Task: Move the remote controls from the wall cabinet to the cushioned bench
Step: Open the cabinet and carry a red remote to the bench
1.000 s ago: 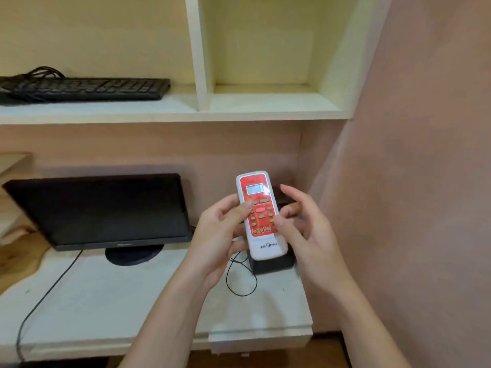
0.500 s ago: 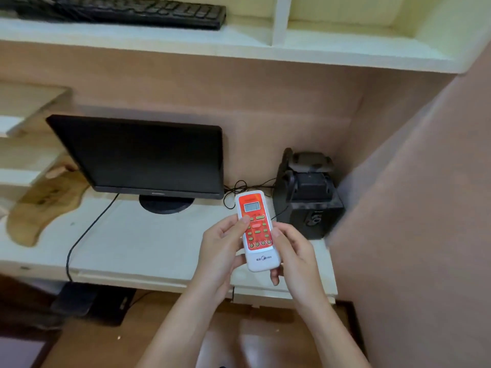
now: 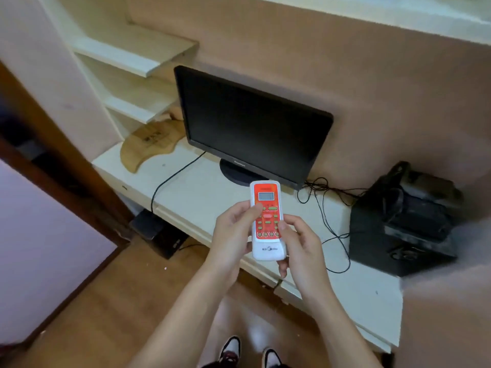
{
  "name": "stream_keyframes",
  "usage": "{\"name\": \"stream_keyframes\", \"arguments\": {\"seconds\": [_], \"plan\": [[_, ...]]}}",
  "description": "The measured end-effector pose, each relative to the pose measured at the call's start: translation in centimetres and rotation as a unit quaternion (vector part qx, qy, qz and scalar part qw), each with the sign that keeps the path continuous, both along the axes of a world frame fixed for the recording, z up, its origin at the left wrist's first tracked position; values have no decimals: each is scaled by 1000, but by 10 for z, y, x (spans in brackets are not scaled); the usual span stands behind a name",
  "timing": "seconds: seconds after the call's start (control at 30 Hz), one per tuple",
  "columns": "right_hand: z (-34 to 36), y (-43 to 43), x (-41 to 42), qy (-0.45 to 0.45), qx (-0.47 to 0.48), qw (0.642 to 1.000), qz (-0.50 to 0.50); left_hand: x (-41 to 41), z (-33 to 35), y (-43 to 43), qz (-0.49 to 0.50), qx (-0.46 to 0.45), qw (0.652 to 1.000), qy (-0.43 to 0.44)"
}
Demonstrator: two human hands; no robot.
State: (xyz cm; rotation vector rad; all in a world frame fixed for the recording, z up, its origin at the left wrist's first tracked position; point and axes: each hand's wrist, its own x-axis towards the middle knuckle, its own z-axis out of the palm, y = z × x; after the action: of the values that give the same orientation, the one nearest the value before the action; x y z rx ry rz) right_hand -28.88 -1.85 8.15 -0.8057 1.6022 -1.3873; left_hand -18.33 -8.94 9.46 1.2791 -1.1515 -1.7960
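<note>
Red-and-white air-conditioner remote (image 3: 267, 223) gripped upright by both hands, left hand (image 3: 233, 236) and right hand (image 3: 299, 247), above the white table (image 3: 202, 193) near a dark monitor (image 3: 249, 128).

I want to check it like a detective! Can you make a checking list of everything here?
Surface: white desk, mostly bare.
Job's things: one red and white remote, held upright above the desk edge; bench not seen.
Clutter: monitor, wooden board, black device.
Grips: left hand and right hand both hold the remote.
Cables: loose black cables on the desk.
Surroundings: shelves, wooden floor, shoes.
</note>
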Motion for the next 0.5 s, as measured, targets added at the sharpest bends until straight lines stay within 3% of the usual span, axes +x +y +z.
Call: {"name": "stream_keyframes", "arguments": {"seconds": [0.3,0.5], "plan": [[-21,-17,10,26,0,970,241,34,-8,38,228,11,973,-17],[-37,-1,42,28,-2,920,391,66,-20,91,366,27,930,-22]]}}
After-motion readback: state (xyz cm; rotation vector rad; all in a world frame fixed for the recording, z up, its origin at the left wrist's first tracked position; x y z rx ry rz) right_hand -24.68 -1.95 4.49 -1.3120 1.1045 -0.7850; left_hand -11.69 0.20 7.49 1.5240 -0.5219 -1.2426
